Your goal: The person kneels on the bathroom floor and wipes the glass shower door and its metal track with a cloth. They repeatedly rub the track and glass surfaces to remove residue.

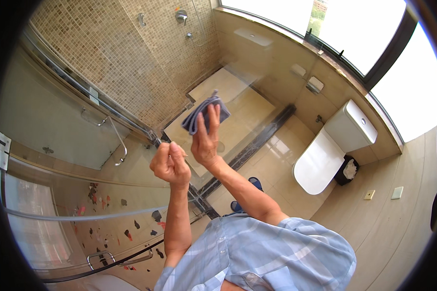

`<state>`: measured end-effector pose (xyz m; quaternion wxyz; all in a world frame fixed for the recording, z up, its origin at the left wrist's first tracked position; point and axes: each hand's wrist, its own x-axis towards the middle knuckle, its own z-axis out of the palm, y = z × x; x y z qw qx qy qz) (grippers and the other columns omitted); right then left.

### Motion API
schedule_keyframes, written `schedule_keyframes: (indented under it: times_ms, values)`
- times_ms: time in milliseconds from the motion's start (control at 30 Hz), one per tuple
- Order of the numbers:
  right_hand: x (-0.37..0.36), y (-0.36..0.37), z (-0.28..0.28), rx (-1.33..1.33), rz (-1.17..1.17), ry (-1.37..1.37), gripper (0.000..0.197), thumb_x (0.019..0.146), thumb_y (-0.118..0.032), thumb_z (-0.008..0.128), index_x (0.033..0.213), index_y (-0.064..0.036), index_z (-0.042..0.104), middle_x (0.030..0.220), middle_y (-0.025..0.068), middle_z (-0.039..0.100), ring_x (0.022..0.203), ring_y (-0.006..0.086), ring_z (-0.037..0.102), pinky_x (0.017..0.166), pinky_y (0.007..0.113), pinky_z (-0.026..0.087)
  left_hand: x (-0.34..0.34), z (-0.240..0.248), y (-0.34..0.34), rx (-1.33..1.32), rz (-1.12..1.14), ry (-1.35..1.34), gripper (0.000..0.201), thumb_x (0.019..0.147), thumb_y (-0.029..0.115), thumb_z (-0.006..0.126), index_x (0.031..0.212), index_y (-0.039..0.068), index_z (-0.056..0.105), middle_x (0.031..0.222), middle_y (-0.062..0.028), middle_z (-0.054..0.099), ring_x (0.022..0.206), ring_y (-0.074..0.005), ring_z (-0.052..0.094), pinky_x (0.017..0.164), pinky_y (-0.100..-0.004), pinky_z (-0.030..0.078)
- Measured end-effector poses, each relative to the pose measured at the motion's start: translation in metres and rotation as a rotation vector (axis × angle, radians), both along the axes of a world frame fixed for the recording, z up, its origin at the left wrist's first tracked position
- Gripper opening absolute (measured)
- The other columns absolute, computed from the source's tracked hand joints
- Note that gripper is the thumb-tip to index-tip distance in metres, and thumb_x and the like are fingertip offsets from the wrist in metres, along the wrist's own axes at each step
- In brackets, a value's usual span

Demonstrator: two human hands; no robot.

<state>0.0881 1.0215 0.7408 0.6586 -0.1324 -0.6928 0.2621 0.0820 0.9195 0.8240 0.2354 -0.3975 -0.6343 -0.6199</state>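
Note:
A folded grey cloth (210,112) is in my right hand (207,143), whose fingers lie over it. It appears to be against the clear glass panel of the shower, though the contact is hard to make out. Lower and to the left, my left hand (171,164) is closed with its fingers curled, right beside the end of a metal rail (136,127). What those fingers hold, if anything, is hidden. Through the glass show the shower's pale floor (238,104) and brown mosaic wall (141,53).
Left of me is a glass door with a curved metal handle (116,138) and a hinge (2,149). A dark sill (257,145) crosses the floor. A white toilet (320,162) and a black bin (345,172) stand to the right, below a window (359,29).

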Motion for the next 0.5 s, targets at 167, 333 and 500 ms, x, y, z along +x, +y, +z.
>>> schedule_keyframes:
  times_ms: [167,333,500]
  values:
    - [-0.002,0.004,0.058,0.200,0.077,-0.015,0.049,0.079,-0.003,0.061,0.128,-0.0101,0.066,0.151,0.0249,0.042,0.146,0.0477,0.029,0.120,0.058,0.017,-0.016,0.013,-0.001,0.023,0.038,0.273,0.022,0.094,0.002,0.058,0.072,0.001,0.057,0.059,-0.0050,0.056,0.048,-0.0185,0.052,0.045,-0.0300,0.037]
    - [-0.002,0.072,0.068,-0.032,-0.166,-0.003,0.052,0.090,-0.001,0.054,0.142,-0.0028,0.050,0.158,0.0250,0.031,0.147,0.0472,0.025,0.120,0.057,0.018,-0.014,0.000,0.002,-0.042,-0.022,0.185,0.023,0.093,0.003,0.060,0.071,0.001,0.056,0.058,-0.0044,0.055,0.048,-0.0159,0.049,0.046,-0.0289,0.036]
    - [0.000,0.097,-0.017,-0.450,-0.248,-0.031,0.052,0.098,-0.006,0.046,0.149,0.0012,0.037,0.160,0.0232,0.027,0.147,0.0422,0.028,0.120,0.045,0.024,-0.002,-0.009,0.029,-0.280,-0.033,0.059,0.017,0.094,0.008,0.067,0.079,0.001,0.064,0.063,-0.0048,0.058,0.051,-0.0131,0.051,0.048,-0.0278,0.038]
